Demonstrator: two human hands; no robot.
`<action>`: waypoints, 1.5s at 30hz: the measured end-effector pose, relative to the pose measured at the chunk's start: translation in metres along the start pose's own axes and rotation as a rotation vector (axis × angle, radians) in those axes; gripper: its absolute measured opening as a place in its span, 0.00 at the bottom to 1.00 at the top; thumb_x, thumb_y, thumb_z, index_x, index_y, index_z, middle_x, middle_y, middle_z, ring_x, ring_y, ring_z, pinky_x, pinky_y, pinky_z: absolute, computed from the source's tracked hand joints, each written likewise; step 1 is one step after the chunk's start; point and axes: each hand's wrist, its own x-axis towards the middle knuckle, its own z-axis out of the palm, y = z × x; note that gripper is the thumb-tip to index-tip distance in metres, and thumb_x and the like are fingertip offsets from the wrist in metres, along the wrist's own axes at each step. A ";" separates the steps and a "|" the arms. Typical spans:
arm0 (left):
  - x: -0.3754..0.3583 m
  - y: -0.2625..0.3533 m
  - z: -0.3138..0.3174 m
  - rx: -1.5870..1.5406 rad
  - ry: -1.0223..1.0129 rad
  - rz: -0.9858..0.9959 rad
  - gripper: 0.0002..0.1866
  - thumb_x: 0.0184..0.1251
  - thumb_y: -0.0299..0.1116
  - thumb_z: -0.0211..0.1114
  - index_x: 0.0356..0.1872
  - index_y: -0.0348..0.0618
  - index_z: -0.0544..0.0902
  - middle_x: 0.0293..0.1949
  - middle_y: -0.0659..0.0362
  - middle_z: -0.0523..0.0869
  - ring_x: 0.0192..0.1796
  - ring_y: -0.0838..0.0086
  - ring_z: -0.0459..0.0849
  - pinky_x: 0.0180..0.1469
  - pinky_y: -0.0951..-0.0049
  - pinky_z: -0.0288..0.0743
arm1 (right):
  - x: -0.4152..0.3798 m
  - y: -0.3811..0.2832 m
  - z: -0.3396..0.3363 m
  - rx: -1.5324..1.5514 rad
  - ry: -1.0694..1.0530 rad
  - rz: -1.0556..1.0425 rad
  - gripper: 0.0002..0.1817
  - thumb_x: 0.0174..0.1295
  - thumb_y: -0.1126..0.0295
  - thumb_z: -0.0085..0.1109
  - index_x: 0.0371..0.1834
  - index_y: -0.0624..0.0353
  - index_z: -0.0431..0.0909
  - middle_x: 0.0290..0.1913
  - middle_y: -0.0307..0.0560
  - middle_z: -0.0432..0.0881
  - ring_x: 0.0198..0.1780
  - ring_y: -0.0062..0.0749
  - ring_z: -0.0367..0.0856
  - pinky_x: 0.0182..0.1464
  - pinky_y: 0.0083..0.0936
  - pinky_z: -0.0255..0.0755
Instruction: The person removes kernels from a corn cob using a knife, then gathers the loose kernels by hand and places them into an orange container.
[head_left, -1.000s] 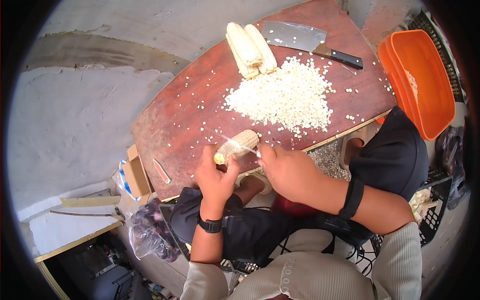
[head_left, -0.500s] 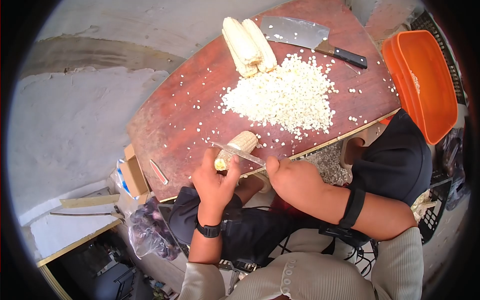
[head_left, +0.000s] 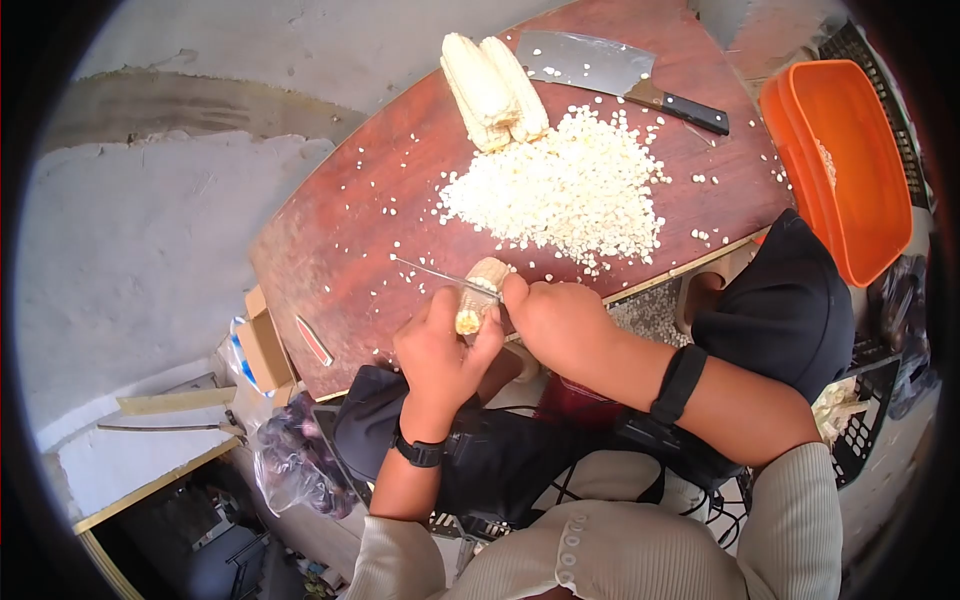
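Near the table's front edge, my left hand [head_left: 440, 345] grips the lower end of a corn cob [head_left: 486, 272], thumb on one side and fingers on the other. My right hand [head_left: 555, 318] is closed on a small knife [head_left: 440, 272], its handle hidden in the fist. The thin blade lies across the cob and sticks out past its left side. Beyond the cob spreads a pile of loose white corn kernels [head_left: 565, 195]. Several whole corn cobs [head_left: 490, 90] are stacked behind the pile.
A cleaver [head_left: 590, 62] lies at the back of the red wooden table [head_left: 330, 230]. An orange basin [head_left: 870, 190] stands to the right. At the front left corner is a small red-and-white object [head_left: 315, 341]. A plastic bag [head_left: 305, 455] and cardboard box [head_left: 266, 345] sit below left.
Both hands, the cob and the knife have shifted slightly right. The cob stands more upright in view, and the blade now slants the other way, seen nearly edge-on.
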 end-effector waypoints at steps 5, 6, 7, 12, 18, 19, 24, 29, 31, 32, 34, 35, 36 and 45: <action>-0.009 -0.007 0.001 -0.033 0.015 -0.074 0.14 0.54 0.38 0.71 0.31 0.39 0.77 0.20 0.51 0.78 0.20 0.60 0.79 0.24 0.67 0.72 | 0.004 0.023 0.008 0.465 0.096 0.004 0.11 0.65 0.68 0.51 0.40 0.67 0.69 0.25 0.62 0.79 0.33 0.62 0.80 0.35 0.48 0.73; -0.011 -0.007 0.001 -0.079 0.025 -0.105 0.14 0.55 0.37 0.71 0.32 0.39 0.77 0.21 0.52 0.79 0.20 0.63 0.79 0.24 0.68 0.72 | 0.004 0.024 -0.002 0.483 0.035 0.112 0.11 0.67 0.67 0.50 0.42 0.65 0.68 0.29 0.65 0.79 0.35 0.64 0.78 0.38 0.50 0.70; -0.012 -0.008 0.000 -0.124 0.036 -0.134 0.13 0.56 0.36 0.70 0.33 0.38 0.78 0.21 0.53 0.80 0.21 0.67 0.79 0.25 0.69 0.72 | 0.002 0.020 -0.011 0.440 0.036 0.119 0.11 0.67 0.67 0.50 0.40 0.66 0.68 0.28 0.63 0.79 0.34 0.63 0.79 0.36 0.49 0.72; -0.013 -0.020 -0.003 -0.222 0.066 -0.220 0.13 0.58 0.35 0.70 0.35 0.37 0.78 0.23 0.55 0.82 0.23 0.78 0.79 0.27 0.74 0.72 | -0.017 0.004 -0.020 0.279 0.161 -0.057 0.11 0.67 0.66 0.49 0.37 0.65 0.68 0.26 0.57 0.80 0.30 0.56 0.81 0.32 0.45 0.75; -0.016 -0.028 -0.001 -0.350 0.067 -0.387 0.14 0.60 0.37 0.69 0.36 0.37 0.78 0.23 0.55 0.82 0.23 0.77 0.79 0.27 0.74 0.72 | -0.042 -0.006 -0.013 0.022 0.017 -0.062 0.08 0.59 0.71 0.55 0.35 0.63 0.69 0.24 0.51 0.81 0.28 0.46 0.84 0.27 0.38 0.76; -0.015 -0.029 -0.001 -0.344 0.064 -0.388 0.14 0.60 0.38 0.69 0.36 0.37 0.78 0.23 0.55 0.82 0.23 0.77 0.79 0.27 0.74 0.72 | -0.043 -0.005 -0.014 0.000 -0.005 -0.060 0.08 0.58 0.71 0.55 0.35 0.63 0.69 0.24 0.51 0.81 0.27 0.46 0.84 0.27 0.37 0.76; -0.014 -0.029 -0.001 -0.294 0.025 -0.396 0.14 0.60 0.38 0.70 0.35 0.37 0.78 0.23 0.54 0.83 0.23 0.75 0.80 0.28 0.73 0.73 | -0.038 -0.001 -0.017 -0.083 -0.087 -0.022 0.09 0.54 0.73 0.57 0.34 0.64 0.70 0.22 0.49 0.81 0.25 0.43 0.84 0.26 0.36 0.77; -0.011 -0.015 -0.003 -0.146 0.052 -0.211 0.10 0.63 0.32 0.68 0.33 0.36 0.76 0.23 0.60 0.80 0.22 0.79 0.79 0.25 0.75 0.72 | -0.030 -0.001 -0.016 -0.063 -0.044 -0.019 0.08 0.54 0.74 0.56 0.34 0.63 0.70 0.22 0.49 0.81 0.26 0.44 0.84 0.26 0.36 0.77; -0.009 -0.012 -0.001 -0.204 0.050 -0.278 0.11 0.60 0.33 0.69 0.33 0.36 0.77 0.22 0.58 0.80 0.21 0.75 0.80 0.26 0.72 0.72 | -0.023 -0.002 -0.013 -0.053 -0.025 -0.020 0.07 0.55 0.74 0.56 0.34 0.63 0.71 0.23 0.49 0.82 0.26 0.44 0.84 0.26 0.37 0.77; -0.009 -0.010 0.000 -0.233 0.048 -0.311 0.12 0.59 0.34 0.69 0.32 0.37 0.77 0.22 0.56 0.81 0.21 0.73 0.80 0.26 0.71 0.72 | -0.019 -0.002 -0.013 -0.047 -0.034 -0.023 0.07 0.55 0.74 0.55 0.34 0.63 0.71 0.23 0.49 0.82 0.26 0.44 0.85 0.26 0.37 0.77; -0.009 -0.008 0.002 -0.071 0.021 -0.171 0.14 0.56 0.37 0.70 0.31 0.38 0.77 0.20 0.52 0.81 0.21 0.63 0.81 0.26 0.67 0.73 | -0.010 -0.003 -0.009 -0.034 -0.034 -0.022 0.06 0.55 0.73 0.55 0.34 0.63 0.71 0.23 0.50 0.82 0.27 0.44 0.85 0.27 0.38 0.77; -0.008 -0.006 0.003 0.009 0.010 -0.094 0.15 0.55 0.39 0.71 0.30 0.38 0.77 0.20 0.49 0.81 0.20 0.58 0.81 0.25 0.65 0.74 | -0.006 -0.003 -0.006 -0.031 -0.016 -0.016 0.07 0.56 0.73 0.55 0.34 0.63 0.71 0.23 0.50 0.82 0.28 0.44 0.85 0.26 0.38 0.77; -0.004 0.000 0.001 -0.032 0.014 -0.146 0.16 0.53 0.40 0.71 0.27 0.40 0.75 0.18 0.49 0.79 0.20 0.52 0.79 0.24 0.62 0.73 | -0.001 -0.001 -0.002 -0.029 0.002 -0.009 0.07 0.56 0.72 0.55 0.33 0.63 0.71 0.24 0.50 0.82 0.28 0.44 0.85 0.26 0.38 0.77; -0.007 0.000 0.011 0.035 0.019 0.007 0.17 0.53 0.42 0.71 0.25 0.41 0.73 0.18 0.51 0.77 0.19 0.54 0.77 0.22 0.61 0.70 | 0.013 0.006 -0.010 0.077 -0.111 0.058 0.10 0.59 0.68 0.55 0.37 0.65 0.73 0.25 0.54 0.82 0.31 0.51 0.85 0.32 0.40 0.78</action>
